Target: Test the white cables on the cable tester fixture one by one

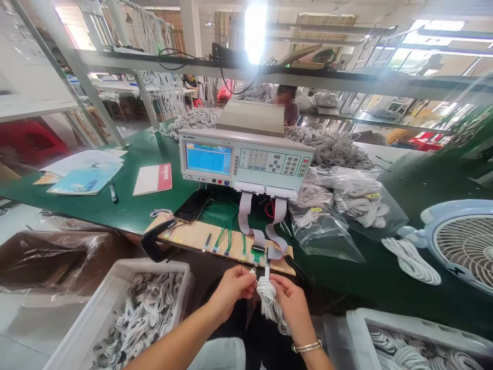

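A coiled white cable [268, 297] hangs between my hands at the near edge of the bench. My left hand [238, 287] is closed, thumb and finger pinching one small plug end [253, 271] of the cable just below a green circuit board [257, 253]. My right hand [289, 299] grips the side of the coil with its fingers. The other white plug end [267, 271] points up at the edge of the wooden strip [234, 256]; whether it is seated in a socket, I cannot tell. Grey ribbon cables [246, 218] run from the board area up to a tester [246, 159].
A white bin [188, 272] of coiled cables stands lower left, another bin [356, 329] lower right. Bagged cables [327, 216], a loose coil [411, 261] and a fan [462, 236] are at right. A phone [193, 204] and booklets [87, 172] lie left. A person [291, 109] sits beyond.
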The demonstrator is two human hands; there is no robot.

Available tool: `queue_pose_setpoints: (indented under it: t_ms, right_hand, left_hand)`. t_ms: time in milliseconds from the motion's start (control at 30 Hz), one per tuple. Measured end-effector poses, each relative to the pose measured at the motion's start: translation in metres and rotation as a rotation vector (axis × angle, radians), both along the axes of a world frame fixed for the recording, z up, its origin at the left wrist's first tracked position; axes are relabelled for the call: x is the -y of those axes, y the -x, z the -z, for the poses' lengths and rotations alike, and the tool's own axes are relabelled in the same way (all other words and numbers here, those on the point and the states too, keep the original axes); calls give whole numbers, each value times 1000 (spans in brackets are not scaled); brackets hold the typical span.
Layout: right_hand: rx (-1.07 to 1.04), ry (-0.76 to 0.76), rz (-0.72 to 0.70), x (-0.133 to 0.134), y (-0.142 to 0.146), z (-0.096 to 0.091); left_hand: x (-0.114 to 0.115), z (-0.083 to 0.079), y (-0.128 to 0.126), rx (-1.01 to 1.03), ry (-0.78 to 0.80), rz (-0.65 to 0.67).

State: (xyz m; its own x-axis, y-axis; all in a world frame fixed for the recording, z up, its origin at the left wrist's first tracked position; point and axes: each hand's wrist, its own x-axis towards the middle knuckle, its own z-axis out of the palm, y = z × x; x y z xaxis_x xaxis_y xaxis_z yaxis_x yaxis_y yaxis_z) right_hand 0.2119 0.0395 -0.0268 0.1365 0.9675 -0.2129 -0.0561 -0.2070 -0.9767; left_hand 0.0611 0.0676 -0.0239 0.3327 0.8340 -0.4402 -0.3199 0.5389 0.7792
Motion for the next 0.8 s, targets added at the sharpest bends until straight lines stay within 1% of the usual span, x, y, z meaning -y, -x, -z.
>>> queue_pose_setpoints:
  t_ms: [100, 233, 300, 400, 467, 533, 633, 700, 800]
  right_hand:
    - [68, -7, -65, 4, -6, -7]
    - [89, -14, -49, 5, -8, -10]
    - [67, -23, -46, 6, -6, -7]
    - [-18, -21, -44, 6, -2, -1]
    - [-83, -12, -33, 7, 1, 1]
    - [-114, 3, -21, 7, 2, 1]
    - [-111, 59, -30, 4, 0, 1]
    - [-101, 93, -69, -2, -5, 3]
    - [-58, 95, -153, -15, -12, 5]
  left_hand:
    - [0, 2, -7, 24, 20, -21]
    - [2, 5, -16, 57, 50, -102]
    - [5, 7, -21, 71, 59, -162]
    - [10, 10, -26, 152, 81, -242]
    - [10, 11, -27, 208, 76, -259]
    - [8, 10, -24, 223, 72, -219]
    - [3, 7, -17, 224, 130, -83]
    - [-1, 4, -15, 219, 162, -11]
    - [-8, 2, -18, 191, 148, 9]
